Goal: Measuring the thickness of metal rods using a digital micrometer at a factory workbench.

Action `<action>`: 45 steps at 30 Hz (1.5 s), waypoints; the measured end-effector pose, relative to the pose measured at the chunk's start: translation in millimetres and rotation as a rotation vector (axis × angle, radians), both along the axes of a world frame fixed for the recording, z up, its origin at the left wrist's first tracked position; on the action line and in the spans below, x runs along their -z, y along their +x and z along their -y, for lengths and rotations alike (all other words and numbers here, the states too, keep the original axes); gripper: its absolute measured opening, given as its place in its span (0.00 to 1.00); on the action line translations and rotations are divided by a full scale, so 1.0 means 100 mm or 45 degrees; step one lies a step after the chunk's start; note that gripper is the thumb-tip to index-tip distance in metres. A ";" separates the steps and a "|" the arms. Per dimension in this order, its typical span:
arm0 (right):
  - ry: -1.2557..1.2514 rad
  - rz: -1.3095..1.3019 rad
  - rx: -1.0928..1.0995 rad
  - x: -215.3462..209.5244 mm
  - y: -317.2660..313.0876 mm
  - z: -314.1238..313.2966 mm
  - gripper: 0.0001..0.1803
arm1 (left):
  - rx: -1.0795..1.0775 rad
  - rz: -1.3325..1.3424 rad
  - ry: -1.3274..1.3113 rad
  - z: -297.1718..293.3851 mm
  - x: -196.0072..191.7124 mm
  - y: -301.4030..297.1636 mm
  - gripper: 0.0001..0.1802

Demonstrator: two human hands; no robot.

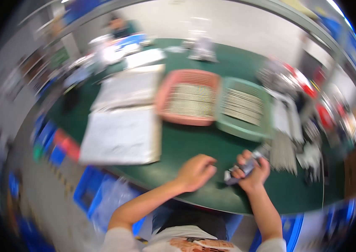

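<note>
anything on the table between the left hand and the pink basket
No, only bare green table lies between the left hand and the pink basket, as the head view shows.

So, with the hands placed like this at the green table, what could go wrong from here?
1. The right hand grips a small grey-blue object close to the green table's near edge; if dropped, it may fall off.
2. The picture is blurred, suggesting fast head movement; the left hand could miss its grasp.
3. The pink plastic basket and green plastic basket sit touching; a careless reach might push both.
</note>
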State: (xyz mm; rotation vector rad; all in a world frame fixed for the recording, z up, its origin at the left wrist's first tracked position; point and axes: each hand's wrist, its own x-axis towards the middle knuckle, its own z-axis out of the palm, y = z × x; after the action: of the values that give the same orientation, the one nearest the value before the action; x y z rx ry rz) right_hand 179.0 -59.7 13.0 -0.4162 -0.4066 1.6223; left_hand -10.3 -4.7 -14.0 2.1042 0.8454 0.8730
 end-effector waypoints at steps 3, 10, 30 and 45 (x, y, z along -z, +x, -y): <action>0.090 0.204 0.318 0.01 0.16 0.04 0.23 | 0.179 0.283 -0.523 -0.18 -0.04 0.13 0.14; 0.083 0.050 0.465 -0.04 0.35 0.13 0.22 | 0.640 0.116 -0.630 -0.21 -0.05 0.71 0.13; 0.094 -0.243 0.359 0.31 0.16 -0.16 0.22 | 0.679 0.046 -0.380 -0.32 0.28 0.65 0.17; 0.026 -0.267 0.246 0.28 0.11 -0.18 0.21 | 0.538 0.198 -0.513 -0.24 0.24 0.61 0.25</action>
State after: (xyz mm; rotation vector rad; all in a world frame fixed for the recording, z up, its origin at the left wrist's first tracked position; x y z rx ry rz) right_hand 190.5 -41.9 -14.9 -0.2577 -0.2172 1.4552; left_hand 50.9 19.0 -38.3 1.7418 0.4253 0.5741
